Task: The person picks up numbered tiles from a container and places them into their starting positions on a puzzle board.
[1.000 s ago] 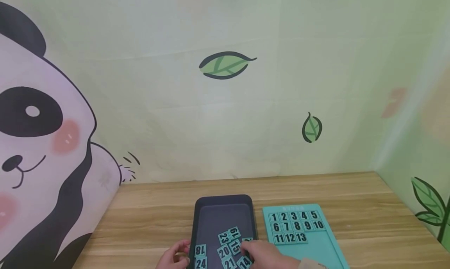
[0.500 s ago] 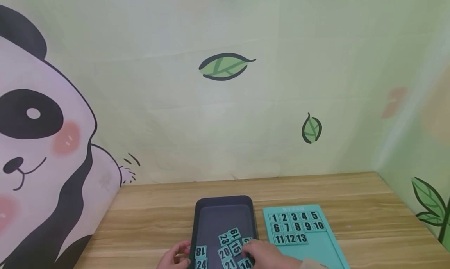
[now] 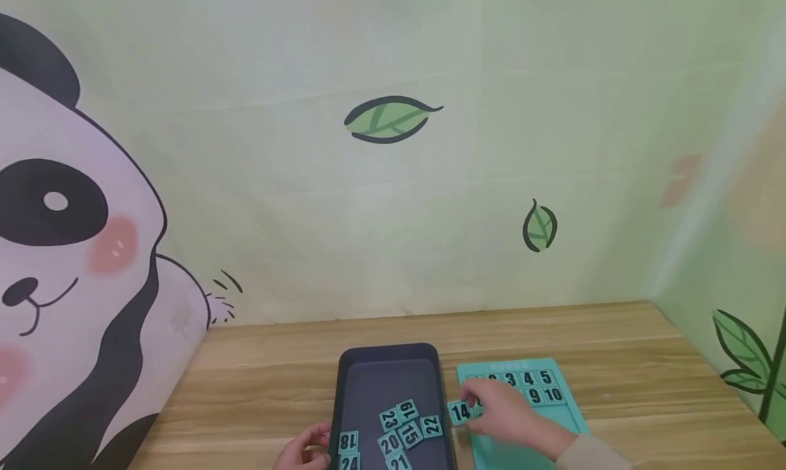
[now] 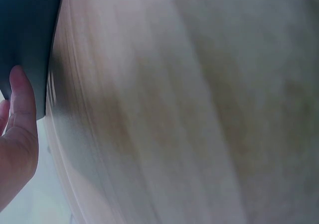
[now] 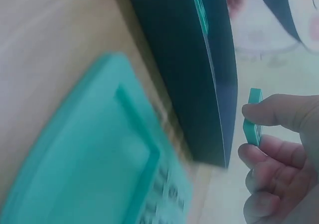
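Note:
My right hand (image 3: 506, 412) pinches the teal number tile marked 14 (image 3: 460, 413) between thumb and fingers, above the gap between tray and board. In the right wrist view the same tile (image 5: 253, 117) stands on edge in the pinch, clear of any surface. The teal number board (image 3: 568, 415) lies at the right, with number tiles set in its upper rows; my hand hides part of them. My left hand (image 3: 303, 448) rests against the left side of the dark tray (image 3: 389, 371). In the left wrist view a nearly straight finger (image 4: 22, 92) touches the tray's outer wall.
Inside the tray lie several loose number tiles, among them the 15 tile (image 3: 410, 434), the 22 tile (image 3: 432, 426) and the 18 tile (image 3: 348, 442). The wooden table (image 3: 270, 368) reaches back to a printed wall (image 3: 295, 183) with a panda and leaves.
My right hand has lifted the 14 tile from the tray and carried it right, to the board's left edge. The 22 tile is uncovered. My left hand stays at the tray.

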Demonstrator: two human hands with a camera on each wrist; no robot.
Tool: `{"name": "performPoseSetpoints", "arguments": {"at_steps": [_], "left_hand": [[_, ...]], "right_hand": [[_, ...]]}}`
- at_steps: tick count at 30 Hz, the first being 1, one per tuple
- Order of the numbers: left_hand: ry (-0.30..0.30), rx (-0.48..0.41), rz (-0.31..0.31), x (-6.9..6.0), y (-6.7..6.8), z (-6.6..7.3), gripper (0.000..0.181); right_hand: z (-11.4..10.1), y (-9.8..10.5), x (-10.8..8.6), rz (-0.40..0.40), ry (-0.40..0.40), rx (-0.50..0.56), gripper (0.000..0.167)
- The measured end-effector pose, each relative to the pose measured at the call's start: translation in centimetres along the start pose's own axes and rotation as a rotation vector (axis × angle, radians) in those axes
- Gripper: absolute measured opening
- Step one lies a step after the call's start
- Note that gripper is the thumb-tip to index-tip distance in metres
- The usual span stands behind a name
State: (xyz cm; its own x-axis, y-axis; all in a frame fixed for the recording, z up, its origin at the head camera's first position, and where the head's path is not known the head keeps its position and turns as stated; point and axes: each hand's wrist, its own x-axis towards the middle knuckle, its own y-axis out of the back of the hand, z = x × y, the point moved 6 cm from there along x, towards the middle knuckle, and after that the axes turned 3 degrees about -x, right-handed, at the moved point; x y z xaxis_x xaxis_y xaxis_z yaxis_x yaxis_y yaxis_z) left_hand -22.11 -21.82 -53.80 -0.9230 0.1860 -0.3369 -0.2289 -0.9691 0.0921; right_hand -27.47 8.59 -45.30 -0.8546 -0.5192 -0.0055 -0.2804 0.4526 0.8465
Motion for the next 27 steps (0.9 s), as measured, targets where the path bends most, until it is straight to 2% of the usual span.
{"name": "performPoseSetpoints", "arguments": {"at_steps": [6,11,17,21,24,27], "left_hand": [[0.019,-0.006,-0.006,0.1,0.1,-0.2,0.058],[0.007,-0.003,-0.009,0.1,0.1,-0.2,0.059],[0.029,-0.009,-0.011,0.2,0.2,-0.4,0.058],[0.037,-0.006,-0.01,0.2,0.3,-0.5,0.058],[0.017,0.005,-0.005,0.2,0.2,-0.4,0.059],[-0.007,0.016,0.002,0.2,0.1,-0.2,0.06]], "right_hand": [[3.9,2.3,-1.2,0.085,-0.07,0.0,0.031],[7.2,3.2,-2.5,0.144,-0.072,0.002,0.031],[10.0,3.2,-4.0,0.177,-0.072,-0.059,0.03],[11.5,2.8,-4.6,0.16,-0.134,-0.071,0.03],[12.3,2.4,-5.0,0.149,-0.187,-0.052,0.03],[12.7,2.1,-5.2,0.158,-0.206,-0.056,0.03]]}}
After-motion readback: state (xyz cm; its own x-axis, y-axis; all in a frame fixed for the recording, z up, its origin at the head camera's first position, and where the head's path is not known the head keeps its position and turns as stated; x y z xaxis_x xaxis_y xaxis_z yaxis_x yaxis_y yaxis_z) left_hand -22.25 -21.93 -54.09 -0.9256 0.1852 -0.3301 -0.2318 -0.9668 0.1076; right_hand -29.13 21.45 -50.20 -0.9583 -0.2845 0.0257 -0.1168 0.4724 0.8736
